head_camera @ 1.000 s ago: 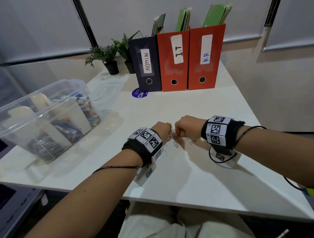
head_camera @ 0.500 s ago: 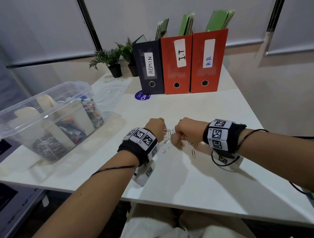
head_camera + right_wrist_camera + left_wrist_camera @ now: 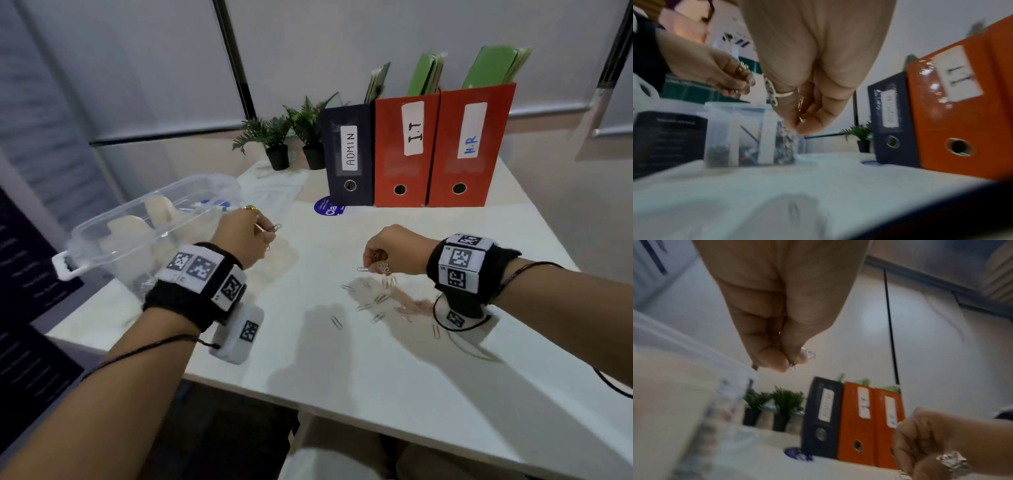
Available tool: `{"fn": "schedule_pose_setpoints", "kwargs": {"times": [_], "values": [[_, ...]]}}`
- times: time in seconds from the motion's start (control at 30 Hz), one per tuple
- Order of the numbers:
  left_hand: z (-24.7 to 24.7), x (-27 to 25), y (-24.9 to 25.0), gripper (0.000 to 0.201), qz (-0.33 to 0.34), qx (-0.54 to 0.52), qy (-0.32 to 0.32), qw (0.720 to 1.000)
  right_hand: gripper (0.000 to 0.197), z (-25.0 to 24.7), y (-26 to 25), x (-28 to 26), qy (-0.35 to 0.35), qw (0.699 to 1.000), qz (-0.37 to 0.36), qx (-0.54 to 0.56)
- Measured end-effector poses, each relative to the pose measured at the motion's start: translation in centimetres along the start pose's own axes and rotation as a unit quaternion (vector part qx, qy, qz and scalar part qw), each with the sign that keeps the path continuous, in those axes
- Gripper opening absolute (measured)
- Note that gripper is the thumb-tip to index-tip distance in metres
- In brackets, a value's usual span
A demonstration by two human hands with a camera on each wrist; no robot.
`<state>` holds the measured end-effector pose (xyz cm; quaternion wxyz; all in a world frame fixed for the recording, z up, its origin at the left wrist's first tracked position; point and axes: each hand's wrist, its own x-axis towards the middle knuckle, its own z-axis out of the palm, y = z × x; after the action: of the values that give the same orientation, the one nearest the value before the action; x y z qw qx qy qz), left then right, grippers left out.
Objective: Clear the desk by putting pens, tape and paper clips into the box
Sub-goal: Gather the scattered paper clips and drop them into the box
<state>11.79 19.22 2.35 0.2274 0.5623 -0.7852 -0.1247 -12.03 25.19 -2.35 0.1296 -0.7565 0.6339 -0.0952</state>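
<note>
My left hand [image 3: 255, 228] is raised beside the clear plastic box [image 3: 113, 222] at the desk's left and pinches paper clips [image 3: 274, 228]; its curled fingers [image 3: 774, 356] show in the left wrist view. My right hand [image 3: 376, 262] hovers just above the desk and grips a small bunch of paper clips [image 3: 380, 269]; in the right wrist view a clip [image 3: 800, 100] sits between its curled fingers. Several loose paper clips [image 3: 375, 308] lie scattered on the white desk [image 3: 342, 370] under and beside the right hand. The box [image 3: 748, 136] holds clips, pens and tape in compartments.
Three upright file boxes, a dark one marked ADMIN [image 3: 349, 154] and two orange ones marked I.T [image 3: 406, 150] and H.R [image 3: 471, 147], stand at the back. Two small potted plants [image 3: 277, 140] sit left of them. A blue round sticker [image 3: 329, 207] is on the desk.
The hands, close together over the clips before, have parted. My left hand has lifted and moved left toward the box with clips; my right hand stays over the pile.
</note>
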Motion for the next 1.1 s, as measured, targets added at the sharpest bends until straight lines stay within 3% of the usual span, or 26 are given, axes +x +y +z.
{"fn": "schedule_pose_setpoints", "kwargs": {"times": [0.17,0.3,0.5,0.7,0.8,0.87,1.0,1.1], "values": [[-7.7,0.6,-6.7,0.007,-0.103,0.039,0.098,0.989,0.016,-2.9,-8.9,6.0,0.056,0.991,-0.113,0.04],[-12.2,0.8,-11.8,0.02,-0.186,0.059,0.156,0.968,0.018,-4.3,-17.9,11.0,0.08,0.978,-0.183,0.063],[-13.0,2.3,-16.7,0.016,-0.258,0.02,0.139,0.956,0.023,-4.1,-27.4,17.7,0.08,0.979,-0.181,0.048],[-13.8,4.2,-17.0,0.032,-0.252,-0.013,0.07,0.965,0.027,-1.9,-29.6,21.9,0.003,0.99,-0.143,0.01],[-14.0,4.6,-16.9,0.021,-0.241,0.001,0.036,0.97,0.043,-0.8,-29.9,22.5,-0.009,0.991,-0.13,0.007],[-13.9,4.6,-16.8,0.021,-0.239,0.027,0.018,0.97,0.04,-0.5,-29.9,22.2,-0.003,0.99,-0.141,0.022],[-13.5,4.6,-16.7,0.05,-0.236,0.083,0.043,0.967,0.034,-0.6,-29.3,21.5,0.018,0.983,-0.179,0.037],[-13.1,4.0,-16.2,0.047,-0.224,0.106,0.096,0.964,0.03,-1.0,-28.4,20.5,0.063,0.978,-0.195,0.04]]}}
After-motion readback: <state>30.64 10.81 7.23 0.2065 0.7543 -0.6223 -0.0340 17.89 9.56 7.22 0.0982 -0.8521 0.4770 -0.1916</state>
